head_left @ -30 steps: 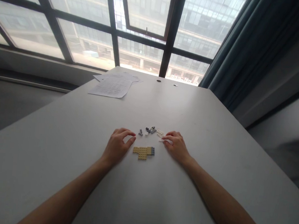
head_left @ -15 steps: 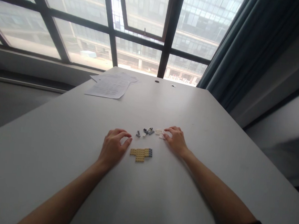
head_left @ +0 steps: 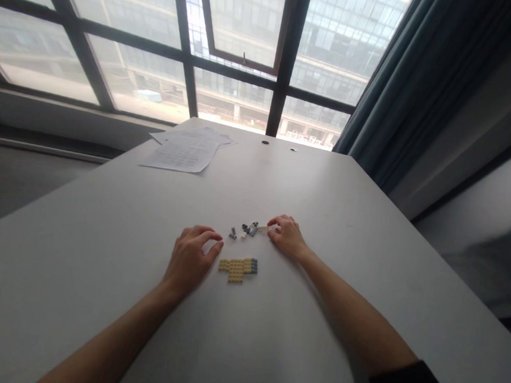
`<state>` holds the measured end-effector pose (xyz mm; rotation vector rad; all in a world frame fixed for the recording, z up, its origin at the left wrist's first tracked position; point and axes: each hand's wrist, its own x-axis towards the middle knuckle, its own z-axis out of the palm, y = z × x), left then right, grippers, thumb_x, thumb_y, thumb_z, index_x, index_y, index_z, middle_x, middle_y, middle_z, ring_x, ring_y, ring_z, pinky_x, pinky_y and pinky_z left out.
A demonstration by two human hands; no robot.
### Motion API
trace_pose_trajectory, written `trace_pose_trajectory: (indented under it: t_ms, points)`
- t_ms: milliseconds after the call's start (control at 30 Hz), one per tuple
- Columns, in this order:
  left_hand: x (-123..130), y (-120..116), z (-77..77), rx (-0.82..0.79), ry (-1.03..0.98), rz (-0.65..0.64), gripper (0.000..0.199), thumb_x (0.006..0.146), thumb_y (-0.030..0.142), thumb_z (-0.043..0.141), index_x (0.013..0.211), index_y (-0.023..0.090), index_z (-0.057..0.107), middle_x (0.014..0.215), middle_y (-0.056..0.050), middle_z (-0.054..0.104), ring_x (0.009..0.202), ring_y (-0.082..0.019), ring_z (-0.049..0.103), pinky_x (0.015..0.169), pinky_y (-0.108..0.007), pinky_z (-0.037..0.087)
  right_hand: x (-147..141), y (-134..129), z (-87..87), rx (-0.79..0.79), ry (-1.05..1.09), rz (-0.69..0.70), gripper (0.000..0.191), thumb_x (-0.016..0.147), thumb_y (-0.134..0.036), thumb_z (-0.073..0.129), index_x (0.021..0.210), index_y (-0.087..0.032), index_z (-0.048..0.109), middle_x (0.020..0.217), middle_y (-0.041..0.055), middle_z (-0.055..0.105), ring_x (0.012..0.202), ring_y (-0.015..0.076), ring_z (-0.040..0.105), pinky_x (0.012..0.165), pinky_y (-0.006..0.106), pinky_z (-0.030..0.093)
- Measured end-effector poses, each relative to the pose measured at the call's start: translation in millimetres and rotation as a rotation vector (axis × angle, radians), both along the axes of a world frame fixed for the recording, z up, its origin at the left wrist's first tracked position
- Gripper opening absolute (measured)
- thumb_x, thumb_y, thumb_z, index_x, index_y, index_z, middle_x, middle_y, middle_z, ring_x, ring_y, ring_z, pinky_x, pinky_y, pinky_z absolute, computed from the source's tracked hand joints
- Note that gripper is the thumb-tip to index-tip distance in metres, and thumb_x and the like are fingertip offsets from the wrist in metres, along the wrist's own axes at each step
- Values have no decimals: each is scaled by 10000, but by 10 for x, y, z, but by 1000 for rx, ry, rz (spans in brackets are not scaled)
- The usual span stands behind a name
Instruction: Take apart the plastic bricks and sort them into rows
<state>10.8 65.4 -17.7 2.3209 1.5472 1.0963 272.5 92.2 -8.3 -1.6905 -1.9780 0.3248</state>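
Note:
My left hand [head_left: 192, 256] rests on the table, left of the tan brick assembly [head_left: 237, 268], with thumb and index finger curved and a small gap between their tips; nothing is in it. The assembly lies flat, tan with a blue-grey block at its right end. My right hand [head_left: 286, 235] is at the right side of the loose pieces, its fingers closed on a white toy brick piece [head_left: 262, 229]; the fingers hide part of that piece. Left of it lie several small grey and black pieces [head_left: 250, 230]. A separate grey piece [head_left: 233, 233] sits nearer my left hand.
Printed paper sheets [head_left: 181, 151] lie at the far left of the white table [head_left: 326, 197]. A dark round spot [head_left: 265, 142] and a small white scrap [head_left: 293, 150] are near the far edge. Windows and a blue curtain [head_left: 387, 90] stand beyond.
My right hand has moved left toward the loose pieces, and the white piece has shifted left with it, now showing more edge-on. My left hand stays nearly still. The view has shifted slightly.

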Motion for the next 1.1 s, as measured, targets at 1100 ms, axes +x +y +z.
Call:
trace_pose_trajectory:
  t_ms: [1100]
  points:
    - [249, -246, 42, 236, -181, -430, 411, 815, 262, 676, 1210, 215, 573, 937, -61, 667, 878, -193, 560, 801, -338, 490, -521, -767, 55, -259, 1094, 201, 447, 645, -282, 794, 1053, -207, 626, 693, -5, 704, 600, 149, 635, 610, 271, 481]
